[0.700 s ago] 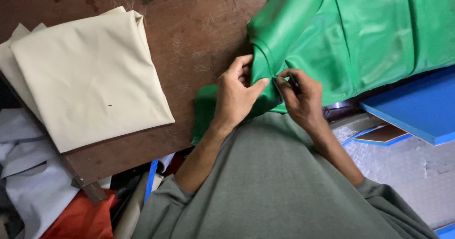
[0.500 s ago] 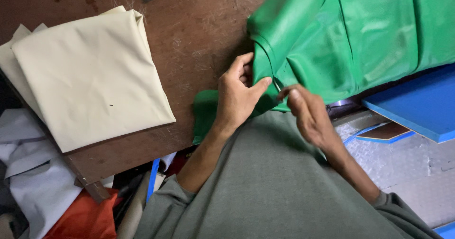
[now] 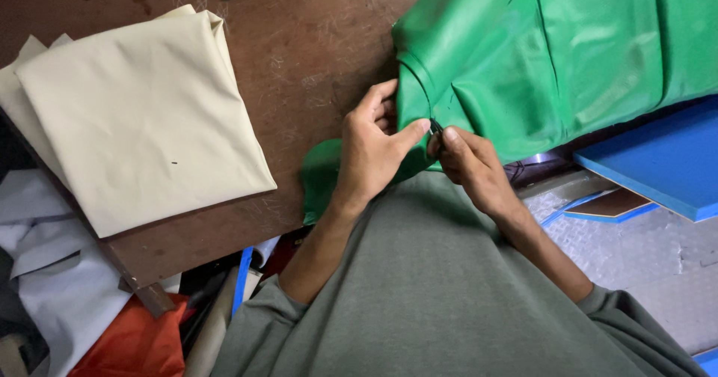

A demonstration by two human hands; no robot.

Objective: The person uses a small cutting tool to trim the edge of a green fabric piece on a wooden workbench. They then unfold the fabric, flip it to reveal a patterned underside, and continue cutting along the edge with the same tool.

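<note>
A large piece of glossy green fabric lies over the right part of a worn brown table. My left hand pinches the folded near edge of the green fabric between thumb and fingers. My right hand meets it from the right, fingertips closed on a small dark object at that same edge. I cannot tell what the dark object is. The two hands touch at the fabric's edge, close to my chest in a grey-green shirt.
A folded cream fabric lies on the table's left part. A blue board sticks out at the right over a metal floor plate. Pale grey and orange cloth is piled below the table's left edge.
My right hand pulled back to the right, away from the green fabric's edge, then returned to meet my left hand there. The left hand stayed gripping the edge.
</note>
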